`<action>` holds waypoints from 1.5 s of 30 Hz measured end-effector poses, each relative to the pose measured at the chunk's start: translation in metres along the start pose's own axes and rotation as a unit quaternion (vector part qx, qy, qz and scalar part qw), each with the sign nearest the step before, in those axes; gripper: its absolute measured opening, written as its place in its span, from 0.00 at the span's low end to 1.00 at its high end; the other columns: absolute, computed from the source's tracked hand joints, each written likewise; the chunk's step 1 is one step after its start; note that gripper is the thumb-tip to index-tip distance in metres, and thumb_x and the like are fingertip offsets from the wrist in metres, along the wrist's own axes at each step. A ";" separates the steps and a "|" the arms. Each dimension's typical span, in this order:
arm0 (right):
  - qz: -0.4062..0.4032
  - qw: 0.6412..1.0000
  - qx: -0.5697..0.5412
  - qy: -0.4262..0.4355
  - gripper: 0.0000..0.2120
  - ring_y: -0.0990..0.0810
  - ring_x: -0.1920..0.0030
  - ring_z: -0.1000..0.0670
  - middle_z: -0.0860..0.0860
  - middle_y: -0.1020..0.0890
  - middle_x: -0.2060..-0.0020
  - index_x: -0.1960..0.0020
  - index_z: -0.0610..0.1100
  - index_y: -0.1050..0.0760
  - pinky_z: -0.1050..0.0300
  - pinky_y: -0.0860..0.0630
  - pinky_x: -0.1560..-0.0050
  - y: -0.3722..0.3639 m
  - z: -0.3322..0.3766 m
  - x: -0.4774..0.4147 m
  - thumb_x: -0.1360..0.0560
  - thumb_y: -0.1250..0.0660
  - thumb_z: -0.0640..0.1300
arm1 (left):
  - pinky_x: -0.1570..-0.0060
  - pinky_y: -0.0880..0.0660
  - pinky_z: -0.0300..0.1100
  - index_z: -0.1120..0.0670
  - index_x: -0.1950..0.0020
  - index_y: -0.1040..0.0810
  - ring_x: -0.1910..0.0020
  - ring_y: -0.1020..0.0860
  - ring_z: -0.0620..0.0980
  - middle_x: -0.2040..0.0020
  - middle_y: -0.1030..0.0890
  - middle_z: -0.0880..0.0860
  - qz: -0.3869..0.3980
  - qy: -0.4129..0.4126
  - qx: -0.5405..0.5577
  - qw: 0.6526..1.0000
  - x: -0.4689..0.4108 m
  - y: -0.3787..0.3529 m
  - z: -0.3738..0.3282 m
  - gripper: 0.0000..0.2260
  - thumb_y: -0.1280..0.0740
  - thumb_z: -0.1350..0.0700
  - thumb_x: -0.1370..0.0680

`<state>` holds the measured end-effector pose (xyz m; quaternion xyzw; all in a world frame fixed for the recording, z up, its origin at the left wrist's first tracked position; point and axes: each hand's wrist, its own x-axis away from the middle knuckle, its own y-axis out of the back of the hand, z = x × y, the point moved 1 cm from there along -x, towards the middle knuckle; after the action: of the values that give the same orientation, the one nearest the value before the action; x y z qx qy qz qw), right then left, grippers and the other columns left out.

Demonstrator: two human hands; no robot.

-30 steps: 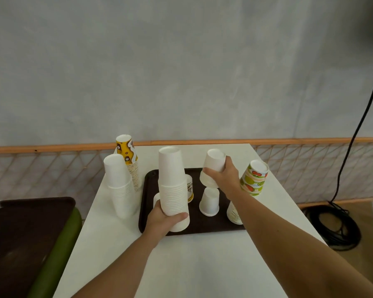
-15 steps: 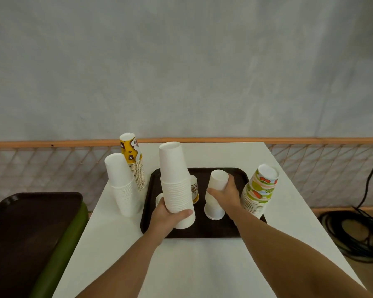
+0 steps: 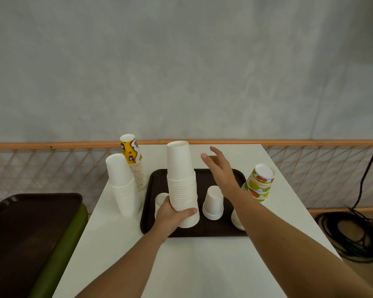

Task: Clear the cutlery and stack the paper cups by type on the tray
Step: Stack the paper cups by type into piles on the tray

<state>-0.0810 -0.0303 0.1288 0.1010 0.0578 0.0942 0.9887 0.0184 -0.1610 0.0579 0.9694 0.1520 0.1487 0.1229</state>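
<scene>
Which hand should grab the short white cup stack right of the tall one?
Probably the right hand: it is open, empty and hovers close to the short white cup stack. The left hand is busy gripping the tall white cup stack.

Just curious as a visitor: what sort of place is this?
Probably a canteen or cafe clearing area: a brown serving tray, tall stacks of disposable paper cups, a plain white table.

Left hand point(image 3: 173, 214), right hand point(image 3: 222, 173) — apparently bare, forearms point(image 3: 289, 239) too.

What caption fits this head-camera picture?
Left hand grips a tall white cup stack on the tray; right hand hovers open near a short stack.
</scene>
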 end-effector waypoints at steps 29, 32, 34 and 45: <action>0.098 0.995 0.030 0.011 0.28 0.24 0.44 0.51 0.52 0.24 0.43 0.35 0.48 0.32 0.57 0.25 0.49 -0.041 0.063 0.037 0.31 0.27 0.51 | 0.44 0.26 0.46 0.52 0.33 0.32 0.43 0.27 0.50 0.41 0.25 0.50 0.028 -0.008 -0.016 0.999 0.023 0.033 0.020 0.35 0.21 0.51 0.37; 0.082 0.996 0.019 0.026 0.29 0.24 0.45 0.50 0.50 0.23 0.43 0.34 0.47 0.32 0.61 0.25 0.54 -0.039 0.071 0.036 0.31 0.26 0.50 | 0.40 0.26 0.49 0.51 0.33 0.32 0.43 0.27 0.50 0.42 0.25 0.49 0.027 -0.010 -0.018 0.999 0.023 0.034 0.024 0.36 0.21 0.50 0.37; 0.064 0.997 0.014 0.041 0.29 0.24 0.45 0.50 0.50 0.23 0.43 0.34 0.46 0.33 0.63 0.25 0.56 -0.037 0.078 0.034 0.31 0.27 0.50 | 0.40 0.27 0.47 0.51 0.33 0.33 0.44 0.27 0.50 0.43 0.25 0.48 0.024 -0.011 -0.020 0.999 0.022 0.033 0.024 0.36 0.21 0.50 0.37; -0.055 0.992 -0.082 0.079 0.29 0.25 0.47 0.50 0.48 0.25 0.44 0.34 0.44 0.35 0.60 0.26 0.53 0.001 0.097 0.011 0.30 0.27 0.44 | 0.38 0.30 0.48 0.50 0.31 0.36 0.42 0.30 0.48 0.39 0.27 0.49 0.009 -0.015 -0.008 1.000 0.015 0.028 0.019 0.38 0.22 0.52 0.35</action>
<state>-0.0574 -0.0450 0.2224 0.0086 0.1336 0.0514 0.9897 0.0452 -0.1858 0.0517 0.9719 0.1401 0.1366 0.1310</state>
